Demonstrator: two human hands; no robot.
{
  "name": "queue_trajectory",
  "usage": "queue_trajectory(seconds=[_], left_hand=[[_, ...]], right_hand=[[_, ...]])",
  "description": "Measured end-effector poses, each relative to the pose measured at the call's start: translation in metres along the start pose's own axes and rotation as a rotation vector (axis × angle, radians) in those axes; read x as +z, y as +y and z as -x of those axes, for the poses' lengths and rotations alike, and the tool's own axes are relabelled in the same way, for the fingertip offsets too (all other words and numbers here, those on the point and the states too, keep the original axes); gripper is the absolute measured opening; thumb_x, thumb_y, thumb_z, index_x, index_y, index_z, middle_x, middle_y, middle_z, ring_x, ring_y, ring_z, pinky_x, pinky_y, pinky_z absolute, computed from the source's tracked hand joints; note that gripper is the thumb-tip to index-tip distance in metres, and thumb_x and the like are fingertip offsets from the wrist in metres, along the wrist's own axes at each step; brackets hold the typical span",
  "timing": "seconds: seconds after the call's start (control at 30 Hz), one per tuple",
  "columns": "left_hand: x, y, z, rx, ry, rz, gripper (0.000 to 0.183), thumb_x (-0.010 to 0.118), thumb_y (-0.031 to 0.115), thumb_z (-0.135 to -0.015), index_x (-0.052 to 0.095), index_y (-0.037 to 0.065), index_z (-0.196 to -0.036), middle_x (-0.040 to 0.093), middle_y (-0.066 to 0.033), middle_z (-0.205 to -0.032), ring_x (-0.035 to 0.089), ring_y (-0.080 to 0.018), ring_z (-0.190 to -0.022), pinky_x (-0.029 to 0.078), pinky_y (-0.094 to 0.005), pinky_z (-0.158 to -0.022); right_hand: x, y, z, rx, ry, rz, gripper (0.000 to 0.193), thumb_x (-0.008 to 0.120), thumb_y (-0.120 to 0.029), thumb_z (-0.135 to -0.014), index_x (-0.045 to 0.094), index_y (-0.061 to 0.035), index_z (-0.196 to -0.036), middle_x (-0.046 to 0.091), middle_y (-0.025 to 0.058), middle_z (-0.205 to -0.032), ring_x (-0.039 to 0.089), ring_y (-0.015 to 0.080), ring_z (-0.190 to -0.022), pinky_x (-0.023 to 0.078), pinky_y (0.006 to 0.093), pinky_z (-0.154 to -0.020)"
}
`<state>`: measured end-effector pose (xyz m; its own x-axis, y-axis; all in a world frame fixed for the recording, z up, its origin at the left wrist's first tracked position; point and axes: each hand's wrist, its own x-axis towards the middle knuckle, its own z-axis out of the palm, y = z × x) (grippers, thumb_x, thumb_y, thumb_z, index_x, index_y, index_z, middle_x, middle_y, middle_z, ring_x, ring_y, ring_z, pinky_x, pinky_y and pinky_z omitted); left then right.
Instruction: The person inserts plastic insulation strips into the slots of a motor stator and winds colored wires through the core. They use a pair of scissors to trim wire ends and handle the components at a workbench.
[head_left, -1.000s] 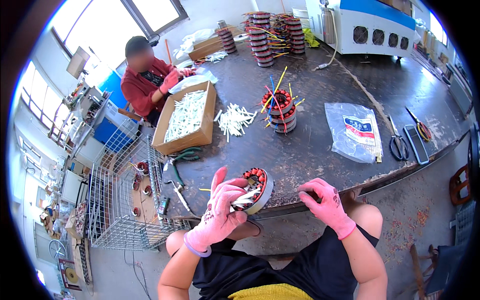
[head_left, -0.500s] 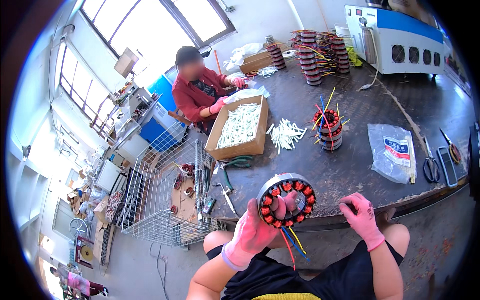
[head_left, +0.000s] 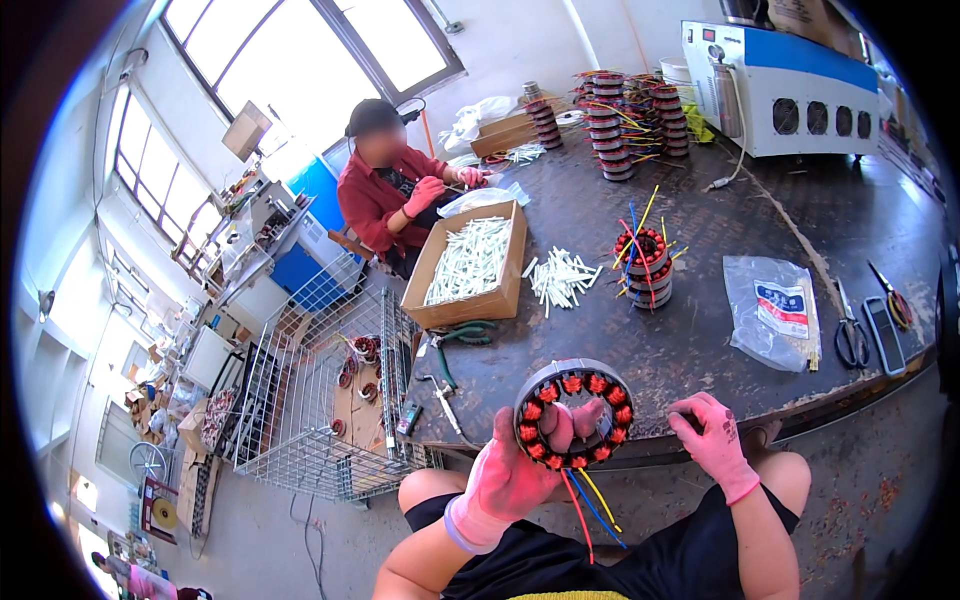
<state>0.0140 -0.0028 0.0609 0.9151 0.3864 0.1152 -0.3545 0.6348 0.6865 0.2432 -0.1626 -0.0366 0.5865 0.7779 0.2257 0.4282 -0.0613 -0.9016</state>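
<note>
My left hand [head_left: 507, 475], in a pink glove, is closed around a motor stator [head_left: 572, 465] with red-copper windings in a dark slotted ring. The ring is held upright in front of the table's near edge, fingers passing through its middle. Red, blue and yellow lead wires [head_left: 597, 515] hang from its bottom. To the right, my right hand [head_left: 715, 443], gloved too, hovers by the table edge with half-curled fingers and nothing visible in them. Beyond it stands a short stack of stators [head_left: 650, 285] with wires sticking up.
A cardboard box [head_left: 465, 308] of white sticks stands left, a loose pile of sticks [head_left: 563, 278] beside it. Green-handled pliers [head_left: 465, 335], a plastic bag [head_left: 770, 315], scissors [head_left: 851, 340] and a phone [head_left: 885, 335] lie about. A co-worker [head_left: 395, 190] sits across; a wire cage [head_left: 310, 400] stands left.
The stator has turned slightly, showing its winding face more squarely. My right hand has barely shifted. The whole view has tilted a little, and the co-worker's hands have moved.
</note>
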Motion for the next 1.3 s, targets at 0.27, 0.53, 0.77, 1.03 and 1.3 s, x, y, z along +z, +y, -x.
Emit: queue_trajectory(seconds=[0.27, 0.53, 0.77, 1.03, 1.3], left_hand=[[0.011, -0.01, -0.007, 0.065, -0.151, 0.083, 0.049, 0.036, 0.053, -0.104, 0.053, 0.01, -0.12, 0.056, -0.0038, -0.125, 0.04, -0.0279, -0.131, 0.017, -0.0515, -0.12], [0.003, -0.019, -0.007, 0.016, -0.209, 0.173, 0.05, 0.035, 0.055, -0.104, 0.05, 0.012, -0.125, 0.045, -0.012, -0.139, 0.03, -0.0302, -0.14, 0.017, -0.0536, -0.119], [0.009, -0.018, -0.009, -0.027, -0.22, 0.212, 0.052, 0.036, 0.057, -0.103, 0.051, 0.012, -0.124, 0.047, -0.0112, -0.136, 0.03, -0.0313, -0.14, 0.018, -0.0533, -0.119], [0.005, -0.019, -0.03, 0.01, -0.376, 0.186, 0.054, 0.041, 0.054, -0.102, 0.051, 0.009, -0.129, 0.057, -0.0079, -0.131, 0.042, -0.0306, -0.134, 0.027, -0.0565, -0.115], [-0.053, -0.014, -0.044, 0.456, -0.093, -1.607, 0.02, 0.057, 0.011, -0.095, 0.053, 0.0, -0.111, 0.059, -0.0146, -0.109, 0.059, -0.0324, -0.109, 0.027, -0.0555, -0.117]], right_hand=[[0.0, -0.006, 0.0, 0.029, -0.02, -0.002, 0.014, 0.068, -0.013, -0.086, 0.07, -0.003, -0.097, 0.061, 0.0088, -0.083, 0.06, 0.0178, -0.066, 0.048, 0.0304, -0.061], [-0.001, -0.002, -0.005, 0.014, -0.008, 0.02, 0.013, 0.069, -0.013, -0.086, 0.07, -0.0036, -0.095, 0.062, 0.0093, -0.084, 0.061, 0.0191, -0.068, 0.048, 0.0312, -0.062], [0.006, -0.001, -0.006, -0.033, 0.003, 0.048, 0.013, 0.068, -0.013, -0.086, 0.07, -0.0034, -0.095, 0.063, 0.0097, -0.086, 0.062, 0.0217, -0.071, 0.049, 0.0319, -0.064], [-0.006, 0.001, -0.006, -0.137, 0.087, 0.15, 0.017, 0.068, -0.017, -0.086, 0.069, -0.0044, -0.097, 0.063, 0.0119, -0.086, 0.066, 0.0262, -0.077, 0.051, 0.0373, -0.068], [-0.059, 0.023, 0.029, -0.121, 0.353, 0.323, 0.017, 0.066, -0.019, -0.091, 0.07, -0.0071, -0.103, 0.064, 0.0117, -0.089, 0.063, 0.0317, -0.079, 0.051, 0.0384, -0.07]])
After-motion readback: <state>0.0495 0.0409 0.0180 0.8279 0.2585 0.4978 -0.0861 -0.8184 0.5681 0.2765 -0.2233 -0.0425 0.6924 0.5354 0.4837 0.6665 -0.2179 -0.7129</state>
